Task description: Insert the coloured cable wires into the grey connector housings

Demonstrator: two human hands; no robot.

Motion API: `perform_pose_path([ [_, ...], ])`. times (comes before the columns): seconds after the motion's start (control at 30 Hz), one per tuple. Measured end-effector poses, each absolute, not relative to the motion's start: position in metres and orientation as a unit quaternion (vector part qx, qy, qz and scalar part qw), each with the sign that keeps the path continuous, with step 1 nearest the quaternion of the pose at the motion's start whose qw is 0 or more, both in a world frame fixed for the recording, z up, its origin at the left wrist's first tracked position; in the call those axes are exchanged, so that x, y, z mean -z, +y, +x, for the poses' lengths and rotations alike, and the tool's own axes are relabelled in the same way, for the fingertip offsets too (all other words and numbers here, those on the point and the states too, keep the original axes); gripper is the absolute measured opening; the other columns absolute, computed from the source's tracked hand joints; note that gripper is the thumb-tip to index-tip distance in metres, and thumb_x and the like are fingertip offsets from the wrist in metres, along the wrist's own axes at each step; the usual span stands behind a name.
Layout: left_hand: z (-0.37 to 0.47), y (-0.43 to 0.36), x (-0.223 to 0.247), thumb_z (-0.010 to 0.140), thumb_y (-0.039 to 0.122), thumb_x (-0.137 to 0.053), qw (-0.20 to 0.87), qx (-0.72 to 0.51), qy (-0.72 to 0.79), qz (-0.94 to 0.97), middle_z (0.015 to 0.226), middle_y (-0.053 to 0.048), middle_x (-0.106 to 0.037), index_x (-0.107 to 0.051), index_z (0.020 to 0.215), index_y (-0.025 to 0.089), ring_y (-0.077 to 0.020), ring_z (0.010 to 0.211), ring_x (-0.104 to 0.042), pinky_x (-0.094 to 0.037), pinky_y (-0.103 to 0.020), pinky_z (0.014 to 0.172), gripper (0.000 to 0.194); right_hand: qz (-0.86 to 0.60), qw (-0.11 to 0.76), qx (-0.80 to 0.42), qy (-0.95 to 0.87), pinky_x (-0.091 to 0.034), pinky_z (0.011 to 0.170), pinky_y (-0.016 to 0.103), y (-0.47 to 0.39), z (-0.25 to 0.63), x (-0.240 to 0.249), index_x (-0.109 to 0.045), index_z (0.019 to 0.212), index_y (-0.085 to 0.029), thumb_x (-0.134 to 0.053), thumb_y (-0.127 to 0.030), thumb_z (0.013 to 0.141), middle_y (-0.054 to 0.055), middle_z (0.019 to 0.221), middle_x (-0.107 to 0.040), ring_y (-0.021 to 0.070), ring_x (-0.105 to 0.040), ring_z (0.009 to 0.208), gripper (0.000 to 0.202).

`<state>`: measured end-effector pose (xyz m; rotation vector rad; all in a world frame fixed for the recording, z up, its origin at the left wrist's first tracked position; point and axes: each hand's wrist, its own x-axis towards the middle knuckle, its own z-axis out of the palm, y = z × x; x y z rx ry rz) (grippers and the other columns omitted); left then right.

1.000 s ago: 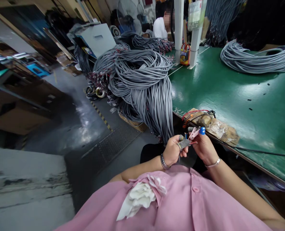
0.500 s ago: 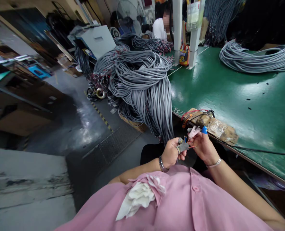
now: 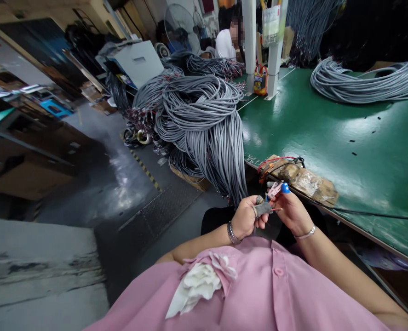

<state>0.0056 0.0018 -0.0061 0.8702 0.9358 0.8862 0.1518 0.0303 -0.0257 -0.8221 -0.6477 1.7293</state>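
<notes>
My left hand (image 3: 247, 218), with grey wraps on thumb and finger, is closed on the end of a cable whose sheath is mostly hidden in the fist. Thin coloured wires (image 3: 267, 197), blue and orange-red among them, fan out from its fingertips. Facing it, my right hand (image 3: 291, 211) is closed in a pinch at these wires, a blue cover on the thumb and pale pinkish wrapping on a finger. An orange-red wire (image 3: 277, 209) pokes out below the pinch. Both hands are in front of my chest, just off the bench edge.
A worn wooden block (image 3: 307, 181) with red and black leads lies along the edge of the green bench (image 3: 328, 133). A big heap of grey cables (image 3: 210, 110) hangs at the left; another coil (image 3: 362, 82) lies far right. A person (image 3: 225, 43) sits behind.
My right thumb has moved left and closed in toward the wrapped finger at the wires. My left hand keeps its hold on the cable. The whole view has shifted slightly.
</notes>
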Motion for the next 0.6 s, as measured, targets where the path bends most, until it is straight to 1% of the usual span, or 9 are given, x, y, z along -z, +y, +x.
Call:
perform_pose_path([
  [0.33,0.0081,0.0046,0.0136,0.070,0.043,-0.067,0.706,-0.399,0.432,0.395,0.051,0.002,-0.056,-0.049,0.066,0.016,-0.0064,0.032,-0.046,-0.023,-0.017,0.031,0.033,-0.360,0.549,-0.699,-0.285,-0.047,0.062,0.030,0.0322,0.1499,0.0278,-0.066,0.084,-0.022,-0.062,-0.055,0.077,0.003,0.075,-0.064,0.0162,-0.057,0.064,0.034],
  [0.5,0.0084,0.0036,0.0140,0.072,0.042,-0.066,0.698,-0.404,0.434,0.401,0.051,0.002,-0.056,-0.050,0.066,0.016,-0.0066,0.032,-0.046,-0.022,-0.017,0.030,0.031,-0.352,0.549,-0.705,-0.280,-0.046,0.059,0.029,0.0312,0.1495,0.0285,-0.066,0.086,-0.022,-0.061,-0.055,0.079,0.003,0.075,-0.063,0.0154,-0.055,0.062,0.033],
  [0.6,0.0080,0.0023,0.0109,0.073,0.042,-0.066,0.687,-0.416,0.436,0.406,0.050,0.002,-0.056,-0.050,0.065,0.016,-0.0066,0.032,-0.045,-0.022,-0.017,0.030,0.031,-0.345,0.547,-0.710,-0.279,-0.046,0.059,0.029,0.0300,0.1493,0.0269,-0.066,0.083,-0.022,-0.058,-0.057,0.079,0.002,0.073,-0.061,0.0148,-0.054,0.062,0.036],
])
